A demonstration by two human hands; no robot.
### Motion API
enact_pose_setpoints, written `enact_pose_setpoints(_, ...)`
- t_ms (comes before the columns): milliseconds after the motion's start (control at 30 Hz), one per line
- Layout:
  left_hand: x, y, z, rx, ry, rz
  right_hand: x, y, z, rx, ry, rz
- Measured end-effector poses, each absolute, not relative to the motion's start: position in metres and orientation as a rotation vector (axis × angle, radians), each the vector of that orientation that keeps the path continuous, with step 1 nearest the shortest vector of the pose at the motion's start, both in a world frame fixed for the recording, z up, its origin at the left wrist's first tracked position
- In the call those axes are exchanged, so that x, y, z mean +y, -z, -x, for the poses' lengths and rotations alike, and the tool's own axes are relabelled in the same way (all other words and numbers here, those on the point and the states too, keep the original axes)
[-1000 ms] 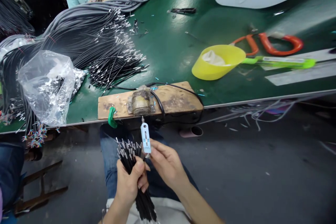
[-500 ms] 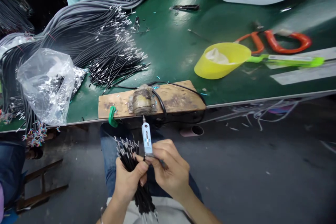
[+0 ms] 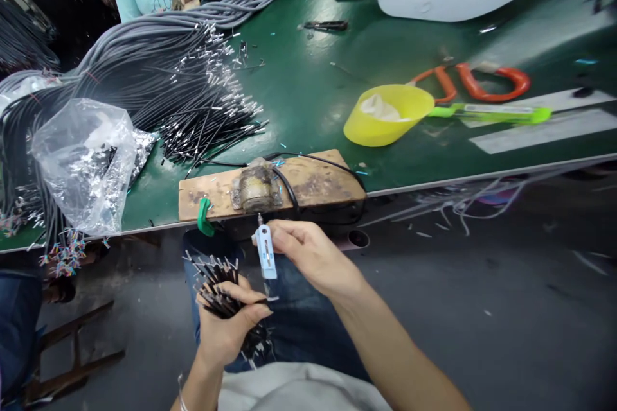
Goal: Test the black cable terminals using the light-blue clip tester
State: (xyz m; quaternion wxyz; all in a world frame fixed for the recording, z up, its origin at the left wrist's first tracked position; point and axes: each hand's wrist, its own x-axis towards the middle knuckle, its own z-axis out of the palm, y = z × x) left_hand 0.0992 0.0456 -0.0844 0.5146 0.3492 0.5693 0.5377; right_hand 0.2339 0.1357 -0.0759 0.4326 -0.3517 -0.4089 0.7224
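Left hand [image 3: 229,331]: gripped black cable bundle [image 3: 213,284] above lap [image 3: 308,318], one pale tip [image 3: 273,298] projecting.
Right hand [image 3: 315,257]: touched or neared upper end of blue clip [image 3: 267,253]; grip unclear.
Blue clip: apparently served single-cable work; probably called next for a steady, aligned tip.
Metal housing [image 3: 256,187]: sat on wooden board [image 3: 321,176], near edge of bench [image 3: 301,96].

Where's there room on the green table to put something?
Mostly bare table lies between the cables and the yellow cup, beyond the wooden board. It's crowded at the left with cables and a plastic bag, and beside the cup with orange handles.
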Motion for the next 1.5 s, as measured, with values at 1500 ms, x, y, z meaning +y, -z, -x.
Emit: enact_pose_setpoints(1500,0.03,0.104,-0.112,1.328,-1.116,-0.645,0.071,0.105,-0.209,-1.384,-0.836,0.981)
